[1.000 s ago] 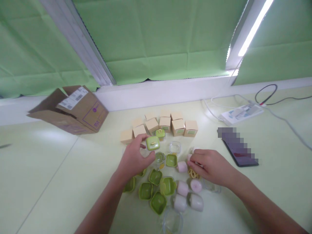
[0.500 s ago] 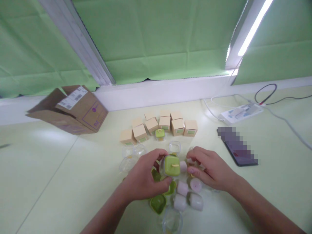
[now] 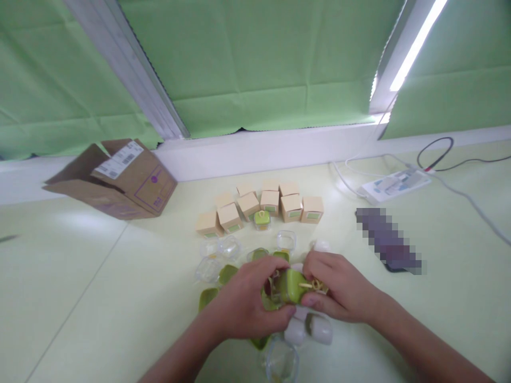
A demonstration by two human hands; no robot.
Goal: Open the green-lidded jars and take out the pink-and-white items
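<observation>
My left hand (image 3: 247, 303) is closed round a small clear container with a green lid (image 3: 289, 285), held tilted on its side just above the table. My right hand (image 3: 339, 290) pinches at the yellow knob on that lid from the right. Below and around both hands lie several loose green lids (image 3: 227, 274), pale pink cylinders (image 3: 321, 330) and small clear cups (image 3: 217, 254). Much of this pile is hidden by my hands.
Several small tan boxes (image 3: 291, 207) stand in rows beyond the pile, with one lidded green container (image 3: 262, 219) among them. An open cardboard box (image 3: 115, 178) lies at the left. A phone (image 3: 393, 247), a power strip (image 3: 395, 185) and cables lie at the right.
My left hand carried the green-lidded container from near the tan boxes down towards me and tipped it sideways. My right hand moved in from the pink cylinders and took hold of its lid knob.
</observation>
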